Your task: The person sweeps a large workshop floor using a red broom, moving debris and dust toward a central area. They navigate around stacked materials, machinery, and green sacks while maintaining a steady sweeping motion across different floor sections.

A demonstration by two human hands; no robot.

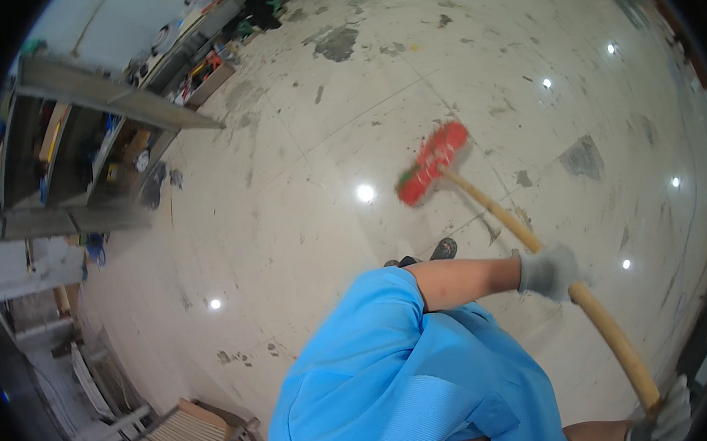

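Observation:
A broom with a red head (435,162) rests its bristles on the tiled floor, slightly blurred. Its long wooden handle (501,216) slants from the head down to the lower right. My left hand (551,272), in a grey glove, is closed around the middle of this handle, with the arm stretched across to the right. Near the handle's far end, my right hand (661,424), also gloved, grips the wood; some of its fingers are hard to make out at the picture's rim.
The pale floor (287,232) has dark stains, scuffs and patches of grey. Shelving (71,152) with tools and boxes lines the left side. A cluttered bench (195,29) runs along the upper left. A slatted wooden chair (191,430) stands at the lower left. My shoe (445,249) shows below the broom.

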